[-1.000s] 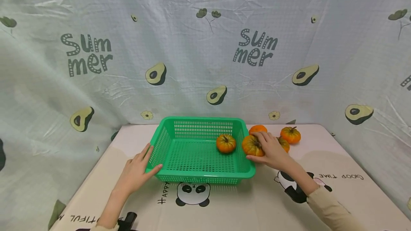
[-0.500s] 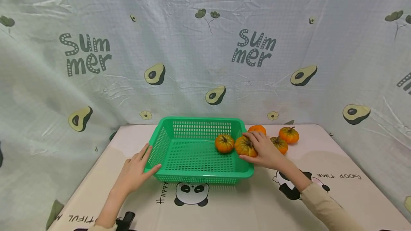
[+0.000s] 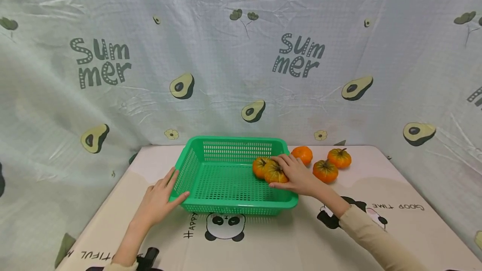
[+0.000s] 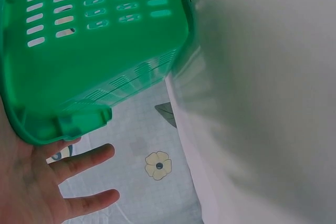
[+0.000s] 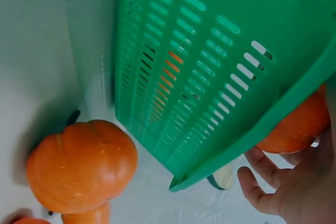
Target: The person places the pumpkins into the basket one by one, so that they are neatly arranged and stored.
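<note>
My right hand (image 3: pixel 297 177) grips a small orange pumpkin (image 3: pixel 275 173) with green streaks on top, over the right end of the green plastic basket (image 3: pixel 237 205). It overlaps another small pumpkin (image 3: pixel 258 167) inside that basket in the head view. From the right wrist, the held pumpkin (image 5: pixel 296 127) shows past the basket rim, partly hidden by the fingers. At the basket's left end my left hand (image 3: pixel 160 202) rests against the rim, fingers spread and straight. The left wrist view shows those fingers (image 4: pixel 86 162) extending beyond the basket's edge.
To the basket's right, three more pumpkins sit on the table: one near the rim (image 3: pixel 302 155), one closer to me (image 3: pixel 325 172) and one farther right (image 3: pixel 339 158). Behind the table hangs a pale printed curtain (image 3: pixel 211 53). The tablecloth (image 3: pixel 278 241) has panda prints.
My right hand has carried its pumpkin left, from beside the basket across its right rim to the pumpkin inside. My left hand stays at the left rim.
</note>
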A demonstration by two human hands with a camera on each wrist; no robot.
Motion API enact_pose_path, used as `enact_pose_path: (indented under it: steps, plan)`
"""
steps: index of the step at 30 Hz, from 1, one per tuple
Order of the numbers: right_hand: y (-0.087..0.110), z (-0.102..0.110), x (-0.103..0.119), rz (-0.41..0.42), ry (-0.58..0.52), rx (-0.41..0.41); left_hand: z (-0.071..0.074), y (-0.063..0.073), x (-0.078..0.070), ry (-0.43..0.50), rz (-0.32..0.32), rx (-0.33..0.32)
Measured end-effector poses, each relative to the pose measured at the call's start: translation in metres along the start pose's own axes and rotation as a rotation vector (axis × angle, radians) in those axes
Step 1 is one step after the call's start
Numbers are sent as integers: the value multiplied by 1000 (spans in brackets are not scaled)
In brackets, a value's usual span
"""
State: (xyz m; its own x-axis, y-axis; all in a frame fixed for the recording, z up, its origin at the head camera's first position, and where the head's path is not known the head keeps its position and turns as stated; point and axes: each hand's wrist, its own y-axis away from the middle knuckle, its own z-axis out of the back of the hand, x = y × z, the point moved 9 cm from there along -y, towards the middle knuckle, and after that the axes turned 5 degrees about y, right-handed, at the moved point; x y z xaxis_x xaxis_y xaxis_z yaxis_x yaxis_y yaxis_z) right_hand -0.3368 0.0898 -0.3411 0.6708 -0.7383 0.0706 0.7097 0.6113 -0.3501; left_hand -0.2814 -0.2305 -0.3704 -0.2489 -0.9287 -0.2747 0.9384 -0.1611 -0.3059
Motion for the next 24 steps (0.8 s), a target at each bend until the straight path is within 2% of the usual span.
enact_pose_path:
  steps: [8, 18, 24]
  plan:
    - [-8, -10, 7, 39, 66, 74, -1, 1, 0, 2, 1, 1]
    - [-15, -24, 14, 110, 86, 158, 1, -1, -2, 2, -8, -13]
    - [-19, -36, 15, 116, 144, 238, 1, -2, -1, 2, -8, -10]
